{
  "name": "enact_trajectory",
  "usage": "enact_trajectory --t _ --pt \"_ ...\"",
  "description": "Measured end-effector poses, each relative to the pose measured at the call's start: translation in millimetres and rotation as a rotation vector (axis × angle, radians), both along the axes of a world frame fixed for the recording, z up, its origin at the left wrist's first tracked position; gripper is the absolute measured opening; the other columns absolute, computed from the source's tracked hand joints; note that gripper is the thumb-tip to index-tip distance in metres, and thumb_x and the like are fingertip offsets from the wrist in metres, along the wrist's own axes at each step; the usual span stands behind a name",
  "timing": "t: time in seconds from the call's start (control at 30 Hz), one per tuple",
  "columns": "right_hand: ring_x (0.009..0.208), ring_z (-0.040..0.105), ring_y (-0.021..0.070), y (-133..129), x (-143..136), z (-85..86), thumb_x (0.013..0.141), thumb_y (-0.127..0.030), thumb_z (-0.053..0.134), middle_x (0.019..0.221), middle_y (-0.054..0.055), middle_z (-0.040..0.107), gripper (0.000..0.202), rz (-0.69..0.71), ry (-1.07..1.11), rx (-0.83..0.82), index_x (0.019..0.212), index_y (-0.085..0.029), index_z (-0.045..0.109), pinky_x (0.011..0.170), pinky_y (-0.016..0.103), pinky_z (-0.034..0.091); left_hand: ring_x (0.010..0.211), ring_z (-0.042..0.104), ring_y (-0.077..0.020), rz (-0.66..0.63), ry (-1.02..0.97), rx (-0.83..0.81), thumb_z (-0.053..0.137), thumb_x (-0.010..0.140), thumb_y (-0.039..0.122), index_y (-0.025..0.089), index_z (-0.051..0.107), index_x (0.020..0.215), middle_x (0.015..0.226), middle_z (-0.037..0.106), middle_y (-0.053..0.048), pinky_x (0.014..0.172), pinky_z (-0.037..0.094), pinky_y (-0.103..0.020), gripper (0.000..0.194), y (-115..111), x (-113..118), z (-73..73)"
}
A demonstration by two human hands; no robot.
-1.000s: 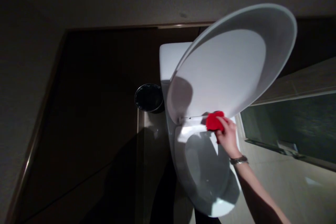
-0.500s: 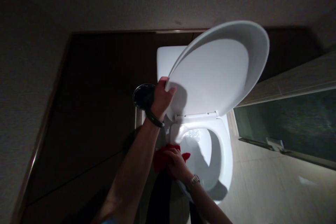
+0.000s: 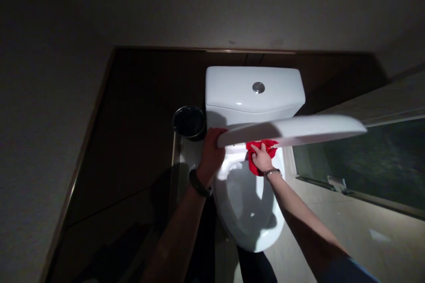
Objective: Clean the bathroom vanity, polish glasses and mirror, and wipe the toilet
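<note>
A white toilet lid (image 3: 308,127) is tilted part-way up over the toilet bowl (image 3: 247,243). My left hand (image 3: 212,152) grips the lid's left edge. Pressed near the hinge area at the back of the bowl is a red cloth (image 3: 255,166), with my right hand (image 3: 262,157) closed on it, fingers bunching the fabric. The lid hides part of the hinge. Behind it stands the white cistern (image 3: 232,86) with a round chrome flush button (image 3: 258,87) on top.
Left of the toilet stands a round dark bin (image 3: 189,121). A glass panel (image 3: 365,163) with a metal fitting (image 3: 337,183) is on the right. A wall runs across the back. My legs are below the bowl.
The lid has come down and forward with my left hand, uncovering the cistern. My right hand has moved the red cloth from the bowl's left side to the back near the hinge.
</note>
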State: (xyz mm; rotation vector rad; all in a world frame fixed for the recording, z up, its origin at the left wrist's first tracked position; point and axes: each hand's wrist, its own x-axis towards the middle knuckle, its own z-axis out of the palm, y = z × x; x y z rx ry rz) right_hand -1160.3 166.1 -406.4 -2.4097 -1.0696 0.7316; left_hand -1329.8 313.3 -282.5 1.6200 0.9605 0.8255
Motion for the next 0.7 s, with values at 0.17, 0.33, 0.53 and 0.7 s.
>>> enact_trajectory --t 0.17,0.33,0.53,0.7 --pt "0.078 0.065 0.0151 41.7 -46.9 -19.3 0.080 -0.013 0.057 0.136 0.014 0.054 0.052 0.275 0.050 -0.054 0.130 -0.022 0.067 0.078 0.031 0.053 0.082 0.055 -0.0181 0.060 0.046 -0.066 0.048 0.070 -0.003 0.020 0.059 0.079 0.083 0.057 -0.001 0.077 0.044 -0.030 0.027 33.3 22.5 -5.3" --pt "0.098 0.062 0.0214 14.7 30.6 -2.4 0.076 -0.003 0.044 0.121 0.014 0.063 0.053 0.140 -0.038 -0.035 0.122 -0.017 0.068 0.091 0.038 0.051 0.084 0.056 -0.0195 0.075 0.083 -0.093 0.044 0.073 -0.006 0.019 0.059 0.079 0.083 0.058 -0.003 0.082 0.046 -0.033 0.030 49.6 31.3 -13.1" --pt "0.120 0.050 0.0249 50.2 -60.2 -39.3 0.084 -0.005 0.043 0.137 0.023 0.044 0.053 0.095 -0.055 0.014 0.137 -0.004 0.051 0.107 0.040 0.043 0.098 0.061 -0.0222 0.037 0.073 -0.119 0.045 0.081 0.002 0.016 0.064 0.098 0.100 0.067 -0.008 0.098 0.049 -0.039 0.029 71.2 39.6 -34.9" --pt "0.099 0.058 0.0231 -37.6 -208.0 -27.0 0.081 -0.011 0.063 0.106 0.007 0.066 0.027 0.454 0.237 -0.093 0.103 -0.023 0.074 0.092 0.040 0.052 0.118 0.061 -0.0242 -0.034 -0.095 -0.198 0.062 0.079 0.018 0.019 0.057 0.128 0.130 0.065 -0.010 0.110 0.046 -0.042 0.050 60.8 6.8 -51.7"
